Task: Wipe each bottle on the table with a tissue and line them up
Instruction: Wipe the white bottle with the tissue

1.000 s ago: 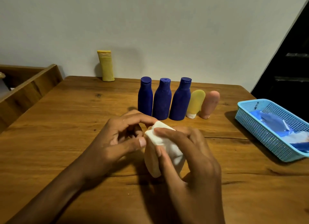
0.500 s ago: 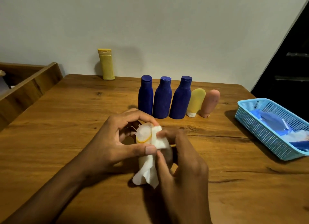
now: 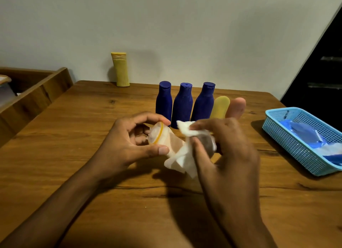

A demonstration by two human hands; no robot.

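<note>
While the left hand [image 3: 129, 146] is gripping the clear bottle [image 3: 162, 138] at its yellow-ringed cap, the right hand [image 3: 222, 146] is rubbing the tissue [image 3: 185, 155] along the body, above the table [image 3: 74, 136].

Wiping well probably means turning the bottle so every side is being covered. Against half a second ago, the bottle is tilting flatter and the tissue is sitting toward its base; row bottles [image 3: 182, 105] unchanged.

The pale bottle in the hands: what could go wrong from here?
1. The left hand grips the pale bottle only near its cap end, so it may slip while the right hand rubs it with the tissue.
2. The row of blue bottles stands close behind; a knuckle might topple one.
</note>
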